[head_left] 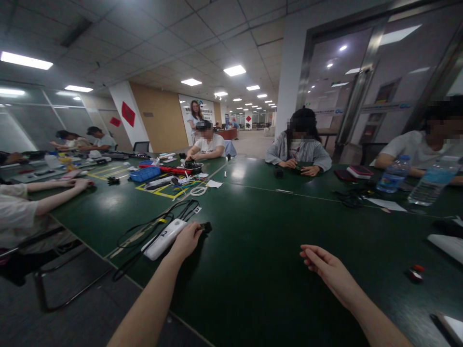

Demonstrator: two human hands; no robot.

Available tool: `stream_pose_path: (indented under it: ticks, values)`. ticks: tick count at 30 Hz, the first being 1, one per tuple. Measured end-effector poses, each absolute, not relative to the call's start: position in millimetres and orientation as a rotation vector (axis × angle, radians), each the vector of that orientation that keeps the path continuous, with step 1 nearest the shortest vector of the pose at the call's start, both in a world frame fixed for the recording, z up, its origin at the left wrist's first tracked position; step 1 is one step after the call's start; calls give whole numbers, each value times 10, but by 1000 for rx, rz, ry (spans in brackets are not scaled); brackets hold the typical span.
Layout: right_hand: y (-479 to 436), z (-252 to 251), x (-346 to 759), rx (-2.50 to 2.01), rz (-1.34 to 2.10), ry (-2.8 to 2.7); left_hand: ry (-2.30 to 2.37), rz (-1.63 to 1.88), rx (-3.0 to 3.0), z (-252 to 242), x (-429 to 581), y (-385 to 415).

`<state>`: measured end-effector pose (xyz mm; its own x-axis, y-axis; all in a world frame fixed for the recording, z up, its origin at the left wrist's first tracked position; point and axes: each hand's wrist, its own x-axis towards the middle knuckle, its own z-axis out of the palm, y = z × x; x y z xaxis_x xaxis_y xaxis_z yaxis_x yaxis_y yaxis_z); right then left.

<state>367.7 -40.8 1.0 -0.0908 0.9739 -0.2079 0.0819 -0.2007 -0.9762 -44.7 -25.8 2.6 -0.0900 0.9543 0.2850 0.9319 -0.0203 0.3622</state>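
Note:
My left hand [188,239] reaches out over the dark green table [253,270] and its fingertips pinch a small black plug [206,226]. Right beside that hand lies a white power strip [163,239] with black cables [152,226] looping off toward the table's left edge. My right hand [321,265] hovers low over bare tabletop to the right, fingers loosely curled, holding nothing that I can see.
Several people sit around the long table. Two water bottles [392,174] stand at the far right. A blue tray [144,173] and yellow tape marks lie at the far left. A small red and black object [415,273] rests to the right.

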Motion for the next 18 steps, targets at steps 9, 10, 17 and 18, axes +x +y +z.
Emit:
stream_pose_path:
  ticks: [9,10,17,18]
  values:
    - [-401,11,3685,-1366,1406,-1196,2223,737,2016,-9,-456,-211]
    - [-398,6,3689,-1369,1409,-1196,2233,733,2020,-15,-458,-206]
    - [-410,23,3671,-1378,1410,-1197,2242,695,2078,-47,-469,-177]
    - [-413,28,3670,-1377,1410,-1195,2245,693,2079,-52,-471,-174]
